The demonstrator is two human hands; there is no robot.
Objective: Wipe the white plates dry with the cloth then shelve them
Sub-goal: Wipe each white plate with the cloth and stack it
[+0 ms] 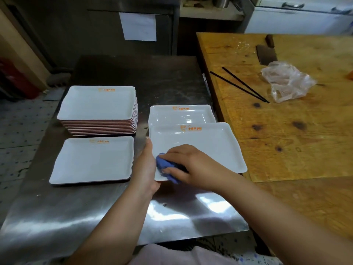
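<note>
Starting at our left, a tall stack of white plates [97, 109] sits at the far side of the steel counter [95, 217], and nearer us a single plate [93, 159] lies flat by itself, just beside the stack. We cannot tell from this view which of these are already dry.

Moving right, our left hand [146, 169] clamps the left edge of the plate being wiped [206, 148], thumb on the rim and the fingers hidden beneath. It is raised and tilted, and overlaps another plate [181, 114] lying flat behind it. Our right hand [193, 167] is closed around the bunched blue cloth [166, 166], pressing it onto the near left corner.

Farther right, on the wooden table [286, 131], lie black chopsticks [242, 85], a crumpled plastic bag [286, 81] and a cleaver [266, 53].

The risk we see is the one-sided hold: hard pressure from the cloth could lever a wet, slick plate out of our left hand and knock it against the one behind. No shelf is in view.
</note>
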